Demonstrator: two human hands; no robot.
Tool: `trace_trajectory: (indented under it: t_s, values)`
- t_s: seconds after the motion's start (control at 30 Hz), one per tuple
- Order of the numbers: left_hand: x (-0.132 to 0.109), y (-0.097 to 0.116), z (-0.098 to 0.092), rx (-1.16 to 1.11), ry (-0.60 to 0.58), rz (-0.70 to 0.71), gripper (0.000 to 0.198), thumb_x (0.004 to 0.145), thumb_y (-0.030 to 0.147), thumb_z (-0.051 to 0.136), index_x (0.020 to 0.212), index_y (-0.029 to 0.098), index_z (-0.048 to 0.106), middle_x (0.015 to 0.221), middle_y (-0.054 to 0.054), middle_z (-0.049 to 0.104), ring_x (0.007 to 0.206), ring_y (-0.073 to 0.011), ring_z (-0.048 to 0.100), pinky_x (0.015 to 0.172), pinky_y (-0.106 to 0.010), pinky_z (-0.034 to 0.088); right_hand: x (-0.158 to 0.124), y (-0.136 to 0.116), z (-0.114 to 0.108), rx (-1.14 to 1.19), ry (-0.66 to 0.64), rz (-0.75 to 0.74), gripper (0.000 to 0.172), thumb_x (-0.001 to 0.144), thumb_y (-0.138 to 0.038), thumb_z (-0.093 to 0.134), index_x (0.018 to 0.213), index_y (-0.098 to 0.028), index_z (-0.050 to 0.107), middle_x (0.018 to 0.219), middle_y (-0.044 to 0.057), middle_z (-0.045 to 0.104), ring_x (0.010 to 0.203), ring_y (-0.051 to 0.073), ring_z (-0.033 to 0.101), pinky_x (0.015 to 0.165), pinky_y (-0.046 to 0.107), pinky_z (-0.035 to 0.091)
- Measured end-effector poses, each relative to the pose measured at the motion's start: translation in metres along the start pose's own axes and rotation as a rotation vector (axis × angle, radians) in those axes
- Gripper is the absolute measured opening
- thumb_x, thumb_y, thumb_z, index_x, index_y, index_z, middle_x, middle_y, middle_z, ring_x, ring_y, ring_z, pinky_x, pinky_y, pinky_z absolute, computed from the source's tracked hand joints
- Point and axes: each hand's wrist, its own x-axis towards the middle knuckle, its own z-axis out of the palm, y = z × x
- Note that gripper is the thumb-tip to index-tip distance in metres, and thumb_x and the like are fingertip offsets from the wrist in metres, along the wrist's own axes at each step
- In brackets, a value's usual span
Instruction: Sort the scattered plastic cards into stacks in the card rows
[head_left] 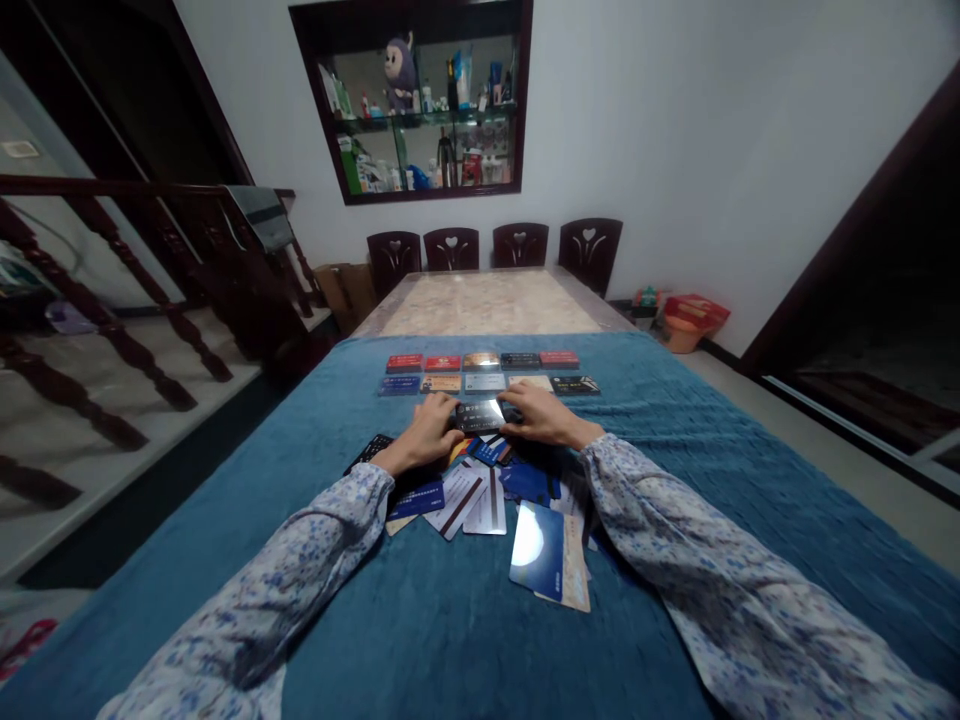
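Observation:
My left hand (427, 432) and my right hand (546, 415) grip a black card (478, 415) by its two ends. The card has pale lettering and a bright reflection; whether it is one card or a small stack I cannot tell. Beyond it, cards lie in two rows, among them a red card (405, 362), a grey card (486, 382) and a black card with a pale design (574, 385). Below my hands is a loose pile, with white striped cards (487, 503), a dark blue card (420, 498) and a shiny blue card (540, 555) nearest me.
A blue cloth (360, 620) covers the near part of the long table (487, 300). Several dark chairs (521, 245) stand at its far end. A wooden railing (112, 250) runs along the left, and a red bag (694, 310) sits on the floor at right.

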Motion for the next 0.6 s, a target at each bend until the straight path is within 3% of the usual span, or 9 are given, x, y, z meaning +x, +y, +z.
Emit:
trace_trajectory:
  t_s: [0.33, 0.6]
  values:
    - [0.029, 0.006, -0.002, 0.068, -0.001, 0.022, 0.048, 0.084, 0.021, 0.068, 0.131, 0.019, 0.059, 0.139, -0.015, 0.054, 0.133, -0.0347, 0.048, 0.111, -0.054, 0.04, 0.004, 0.014, -0.015, -0.071, -0.043, 0.071, 0.051, 0.086, -0.039, 0.077, 0.13, -0.016, 0.066, 0.128, 0.018, 0.066, 0.117, 0.032, 0.058, 0.094, 0.041, 0.049]
    - [0.059, 0.013, -0.005, 0.119, -0.02, 0.054, 0.045, 0.083, 0.02, 0.066, 0.128, 0.017, 0.06, 0.132, -0.016, 0.057, 0.126, -0.0342, 0.051, 0.107, -0.054, 0.044, 0.009, 0.039, -0.022, -0.083, -0.028, 0.069, 0.047, 0.086, -0.037, 0.077, 0.128, -0.017, 0.068, 0.127, 0.017, 0.067, 0.117, 0.031, 0.058, 0.091, 0.039, 0.049]
